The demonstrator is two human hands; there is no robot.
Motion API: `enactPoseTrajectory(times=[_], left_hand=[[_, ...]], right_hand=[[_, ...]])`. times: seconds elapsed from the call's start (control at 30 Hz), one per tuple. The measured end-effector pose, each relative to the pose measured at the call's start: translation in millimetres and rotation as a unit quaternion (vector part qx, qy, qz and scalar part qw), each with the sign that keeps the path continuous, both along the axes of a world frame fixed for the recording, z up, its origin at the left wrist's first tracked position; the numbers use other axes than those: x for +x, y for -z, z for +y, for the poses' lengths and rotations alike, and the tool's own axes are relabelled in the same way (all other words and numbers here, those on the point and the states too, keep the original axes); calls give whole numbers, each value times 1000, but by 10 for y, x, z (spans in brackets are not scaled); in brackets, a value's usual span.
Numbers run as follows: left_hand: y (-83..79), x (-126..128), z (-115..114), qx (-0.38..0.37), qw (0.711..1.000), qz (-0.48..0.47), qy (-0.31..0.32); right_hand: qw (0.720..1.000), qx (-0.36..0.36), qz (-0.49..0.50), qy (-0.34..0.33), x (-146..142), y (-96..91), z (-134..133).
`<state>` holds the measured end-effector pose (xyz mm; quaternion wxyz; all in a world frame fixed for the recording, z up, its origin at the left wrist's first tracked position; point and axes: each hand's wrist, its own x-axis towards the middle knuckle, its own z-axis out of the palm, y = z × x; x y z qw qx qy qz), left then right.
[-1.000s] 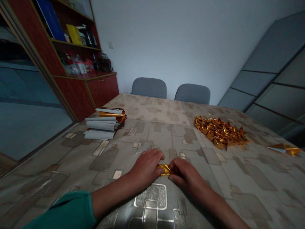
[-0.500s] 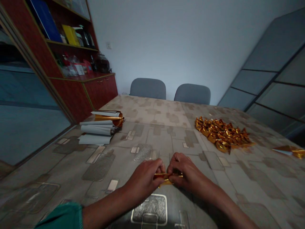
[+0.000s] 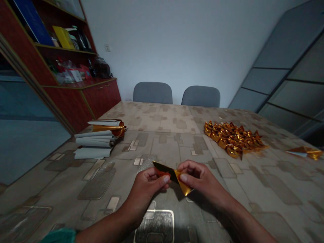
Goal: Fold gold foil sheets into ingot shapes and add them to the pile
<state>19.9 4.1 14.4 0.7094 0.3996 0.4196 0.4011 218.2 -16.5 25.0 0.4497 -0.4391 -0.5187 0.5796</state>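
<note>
Foil (image 3: 174, 175): at the near middle, between the two hands, slightly raised above the table (image 3: 172, 145), judging by the shadow below; on the left, a dark pointed wing; on the right, a bright folded corner with its tip toward near.
Left hand (image 3: 150, 184): clamped on the left part of the foil, thumb on the near side, fingers behind; held so, probably, to keep the wing steady.
Right hand (image 3: 201, 177): clamped on the bright corner, thumb pressed flat on the face, fingers partly hidden behind; probably for keeping the crease from opening.
Sheets (image 3: 93, 139): on the left side, beyond the left hand, layered and curled, pale outside with gold showing; perhaps placed there to be within reach and yet out of the way.
Pile (image 3: 233, 138): on the right side, farther than the right hand, many folded gold pieces set close together, perhaps for saving room.
Lone piece (image 3: 305, 152): right of the pile, apart from it; reason not possible to tell.
Chairs (image 3: 152, 92): at the far edge, two, grey, backs toward the wall.
</note>
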Motion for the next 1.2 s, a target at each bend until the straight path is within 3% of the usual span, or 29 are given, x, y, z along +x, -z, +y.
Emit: enactPoseTrajectory(times=[0.13,0.37,0.53,0.7,0.93,1.2], left_hand=[[-35,-22,8,-40,994,-64,-78],[-5,7,-62,-46,989,-123,-68],[17,4,-49,-21,990,-100,-93],[35,26,-114,-29,994,-88,-54],[100,13,-117,17,998,-35,-40],[-8,16,-90,-2,998,-49,-25]], right_hand=[[995,-20,96,37,-46,51,-46],[995,-6,97,-27,-284,37,-189],[991,-43,126,23,-279,42,-232],[997,3,45,70,-309,63,-154],[992,16,30,121,-341,143,-103],[993,20,29,111,-259,29,-93]])
